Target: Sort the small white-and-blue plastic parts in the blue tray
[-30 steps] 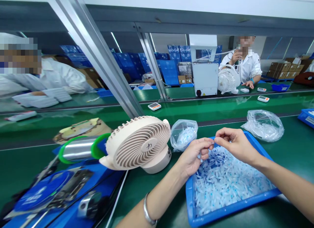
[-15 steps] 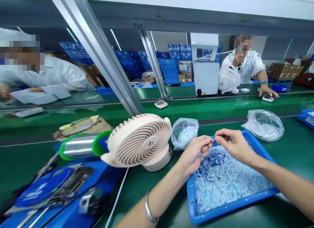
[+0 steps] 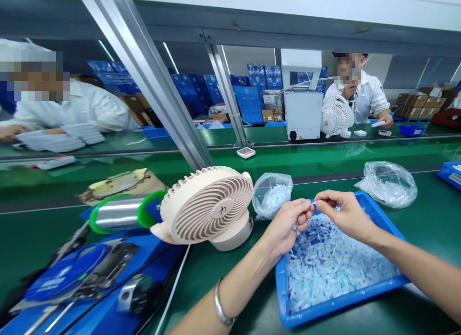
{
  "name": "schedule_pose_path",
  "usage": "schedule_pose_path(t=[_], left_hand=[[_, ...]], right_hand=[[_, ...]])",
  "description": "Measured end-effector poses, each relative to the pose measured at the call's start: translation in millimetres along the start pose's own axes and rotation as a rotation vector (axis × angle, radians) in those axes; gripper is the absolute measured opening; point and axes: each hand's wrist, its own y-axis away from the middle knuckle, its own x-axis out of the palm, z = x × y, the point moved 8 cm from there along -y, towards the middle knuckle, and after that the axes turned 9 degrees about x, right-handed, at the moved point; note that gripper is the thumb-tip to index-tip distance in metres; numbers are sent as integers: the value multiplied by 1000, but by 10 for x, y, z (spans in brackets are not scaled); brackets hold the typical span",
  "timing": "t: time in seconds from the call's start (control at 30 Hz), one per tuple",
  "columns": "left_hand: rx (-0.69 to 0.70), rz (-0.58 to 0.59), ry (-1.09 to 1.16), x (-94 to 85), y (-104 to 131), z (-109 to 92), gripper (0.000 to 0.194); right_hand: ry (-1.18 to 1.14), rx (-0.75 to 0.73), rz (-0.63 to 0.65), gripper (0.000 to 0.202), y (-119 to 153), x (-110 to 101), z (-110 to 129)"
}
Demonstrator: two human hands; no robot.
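Note:
Over the back left of a blue tray (image 3: 283, 296), my two hands meet fingertip to fingertip. My left hand (image 3: 291, 223) is closed, thumb and forefinger pinching a small whitish plastic piece (image 3: 313, 203). From the other side, my right hand (image 3: 344, 214) pinches the same tiny piece, its fingers curled. Something small and pale also shows below the left fingers, too small to name. Many small translucent white and light-blue plastic pieces (image 3: 334, 272) fill the tray. Behind my left hand stands an open clear bag (image 3: 272, 195) with similar pieces inside.
A beige fan (image 3: 212, 207) stands left of the tray, near a solder-like spool (image 3: 118, 212) and a blue bin of tools (image 3: 118, 277). Another clear bag (image 3: 389, 185) lies behind right. Across the green conveyor (image 3: 306, 158), two people in white work; a handheld device (image 3: 246, 153) rides on it.
My hands stay nearly in place, still pinching the small piece. The device on the conveyor has shifted right. The far-right person's hand has drawn back and now holds a white device.

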Motion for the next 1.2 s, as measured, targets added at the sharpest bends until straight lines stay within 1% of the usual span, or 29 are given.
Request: schedule_pose_path(t=[0.2, 0.43, 0.73, 0.9, 1.1, 1.2], left_hand=[[5, -29, -4, -1, 7, -15, 16], [15, -38, -13, -5, 11, -17, 17], [-7, -7, -24, 13, 16, -3, 19], [28, 5, -93, 19, 33, -25, 22], [82, 29, -177, 32, 44, -45, 28], [93, 36, -203, 40, 51, -54, 31]], right_hand=[[5, -20, 5, 13, 7, 14, 6], [2, -9, 9, 13, 4, 21, 3], [26, -9, 14, 15, -12, 23, -27], [136, -118, -37, 15, 30, 20, 52], [374, -305, -86, 19, 121, 89, 150], [536, -410, -148, 24, 175, 128, 188]])
